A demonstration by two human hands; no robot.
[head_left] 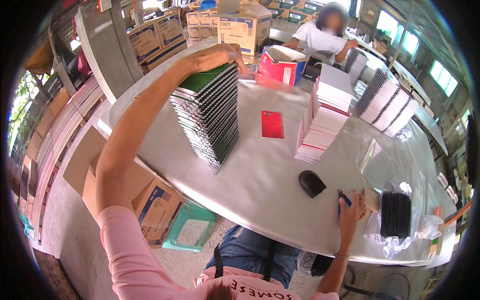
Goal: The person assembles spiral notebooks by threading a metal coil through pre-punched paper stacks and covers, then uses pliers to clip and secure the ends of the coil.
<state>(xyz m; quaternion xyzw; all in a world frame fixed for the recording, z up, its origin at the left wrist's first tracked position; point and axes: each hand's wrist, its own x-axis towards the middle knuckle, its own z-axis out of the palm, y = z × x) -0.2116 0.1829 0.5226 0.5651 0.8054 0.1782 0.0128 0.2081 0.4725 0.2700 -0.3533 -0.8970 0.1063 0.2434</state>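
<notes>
A tall stack of wire-bound notebooks (207, 112) with a green top cover stands on the left of the table. My left hand (215, 57) lies over its top, with the fingers bent round the far corner of the uppermost notebook. Near the front right edge, my right hand (354, 212) has its fingers spread. Beside its thumb are small blue-handled pliers (341, 196), touching or nearly touching the hand. To their left rests a black rounded object (312, 183). A single red notebook (272, 124) lies flat in the middle.
Stacks of unbound pages (325, 117) and bound books (387, 102) occupy the right side. Black binding coils (395, 215) lie on plastic at front right. A red and blue box (281, 65) stands at the back, near a seated person (322, 40). A carton (157, 212) sits left on a green stool (187, 227).
</notes>
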